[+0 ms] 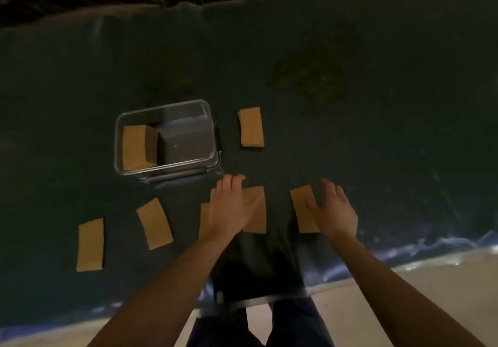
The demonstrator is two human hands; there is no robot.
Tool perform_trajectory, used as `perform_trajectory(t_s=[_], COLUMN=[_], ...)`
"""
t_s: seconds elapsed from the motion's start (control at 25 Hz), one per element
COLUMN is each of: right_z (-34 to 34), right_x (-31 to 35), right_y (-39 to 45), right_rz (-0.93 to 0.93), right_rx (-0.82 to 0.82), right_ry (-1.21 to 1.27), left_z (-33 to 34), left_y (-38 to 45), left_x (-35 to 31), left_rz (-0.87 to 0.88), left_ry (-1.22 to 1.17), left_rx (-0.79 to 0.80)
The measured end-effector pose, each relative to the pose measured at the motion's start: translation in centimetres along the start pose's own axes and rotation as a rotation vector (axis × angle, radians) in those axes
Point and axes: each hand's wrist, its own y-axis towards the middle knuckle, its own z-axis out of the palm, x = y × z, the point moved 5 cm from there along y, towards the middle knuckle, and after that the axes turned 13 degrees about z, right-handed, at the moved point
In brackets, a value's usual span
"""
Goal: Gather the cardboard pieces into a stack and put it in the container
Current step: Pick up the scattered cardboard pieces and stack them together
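A clear plastic container (213, 131) stands on the dark cloth, with a stack of cardboard pieces (136, 146) at its left end. Loose brown cardboard pieces lie around: one (251, 127) right of the container, one (90, 244) at far left, one (154, 222) beside it. My left hand (229, 208) lies flat, fingers spread, over two pieces, one (256, 212) showing at its right. My right hand (334, 209) rests on the right edge of another piece (303, 208), fingers bent; whether it grips it is unclear.
The dark cloth (350, 131) covers the work surface; its wrinkled near edge (404, 249) runs along the lower right. A dark flat lid-like object (258, 271) lies at the near edge between my arms. A stain (310, 74) marks the cloth at the back.
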Motion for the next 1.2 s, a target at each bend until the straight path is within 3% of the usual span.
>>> perform_trajectory(t_s=[0.2, 0.4, 0.72, 0.92, 1.08, 1.2], right_z=[3.3, 4.9, 5.2, 6.4, 6.7, 7.7], right_x=[-0.5, 0.0, -0.9, 0.8, 3.8, 5.9], right_y=[1.1, 1.3, 2.1, 0.8, -1.3, -3.0], right_rz=[0.118, 0.137, 0.257, 0.254, 0.368, 0.465], right_rx=[0.145, 0.117, 0.142, 0.438, 0.739, 0.934], right_ry=[-0.131, -0.221, 0.057, 0.42, 0.839, 0.897], left_z=[2.9, 4.6, 4.9, 4.4, 3.7, 2.6], left_y=[0.1, -0.4, -0.2, 0.2, -0.9, -2.4], left_x=[-0.1, -0.3, -1.1, -0.3, 1.3, 2.0], left_rz=[-0.251, -0.361, -0.452, -0.462, -0.596, -0.568], left_ry=[0.015, 0.001, -0.182, -0.381, -0.945, -1.07], left_rx=[0.047, 0.073, 0.112, 0.122, 0.13, 0.148])
